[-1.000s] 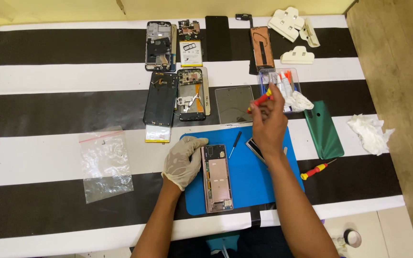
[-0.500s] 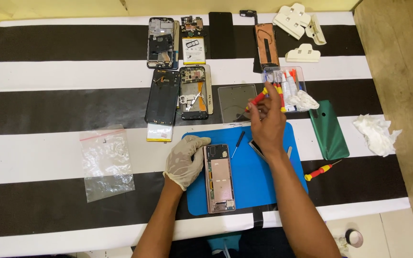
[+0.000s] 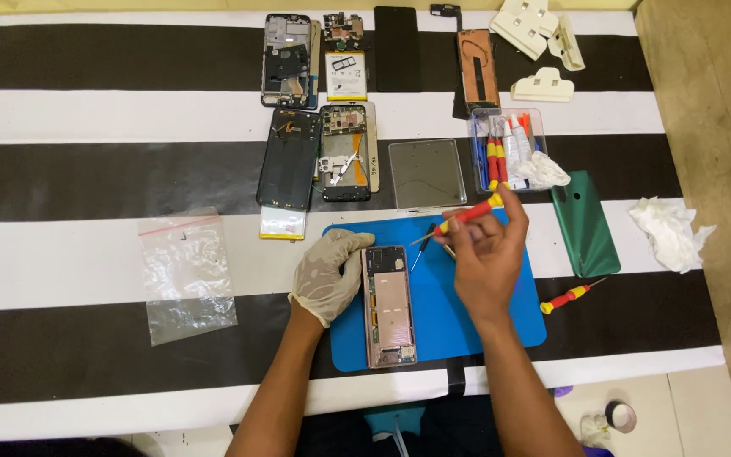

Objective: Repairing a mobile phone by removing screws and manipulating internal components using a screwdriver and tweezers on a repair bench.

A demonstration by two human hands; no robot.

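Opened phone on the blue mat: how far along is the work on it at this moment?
Done: the opened phone lies on the blue mat with its back cover off and its insides showing. In hand: the gloved left hand steadies its edge; the right hand holds a red-and-yellow screwdriver above the mat. Left: its inner boards look still in place, and the green back cover lies aside.

I am seeing the opened phone [image 3: 388, 306] lying on the work mat [image 3: 501, 330], my left hand [image 3: 329, 275] resting just left of it. My right hand [image 3: 488, 258] is hovering right of it, holding a screwdriver [image 3: 458, 220]. The tool tray [image 3: 509, 148] is sitting behind the mat.
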